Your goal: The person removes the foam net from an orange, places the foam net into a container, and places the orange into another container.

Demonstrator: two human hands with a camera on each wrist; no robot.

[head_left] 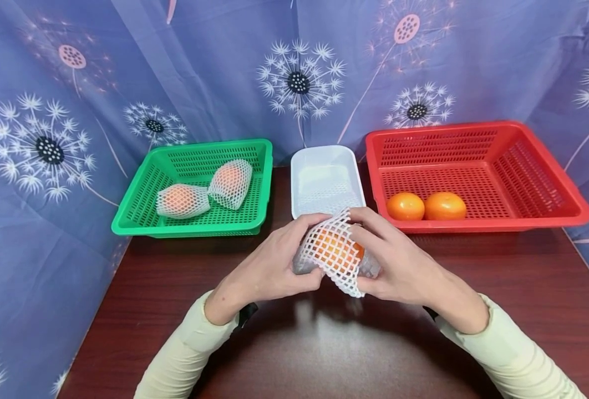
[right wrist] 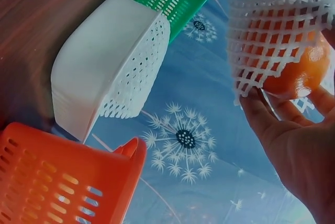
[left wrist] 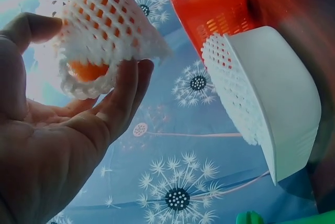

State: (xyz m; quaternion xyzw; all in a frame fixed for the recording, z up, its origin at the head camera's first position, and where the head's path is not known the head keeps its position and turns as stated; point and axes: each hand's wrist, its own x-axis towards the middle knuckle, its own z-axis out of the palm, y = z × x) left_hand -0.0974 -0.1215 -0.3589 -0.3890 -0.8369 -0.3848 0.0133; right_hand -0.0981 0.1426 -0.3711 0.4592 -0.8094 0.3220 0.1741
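Between my two hands, above the table's middle, is an orange [head_left: 358,251] partly covered by a white foam net sleeve [head_left: 341,272]. My left hand [head_left: 272,260] grips the netted orange from the left, thumb on the near side and fingers beyond it. From the right, my right hand [head_left: 406,263] holds the sleeve's edge and the orange, its fingertips partly hidden behind the net. The right wrist view shows bare peel of the orange [right wrist: 301,77] on that side. In the left wrist view a little peel shows through the sleeve's opening [left wrist: 86,72].
A green basket [head_left: 189,230] at the left holds two netted fruits [head_left: 230,180]. Behind my hands stands a white tray [head_left: 324,152] with foam nets in it. The red basket [head_left: 479,224] at the right holds two bare oranges [head_left: 445,206]. A patterned cloth [head_left: 224,66] hangs behind.
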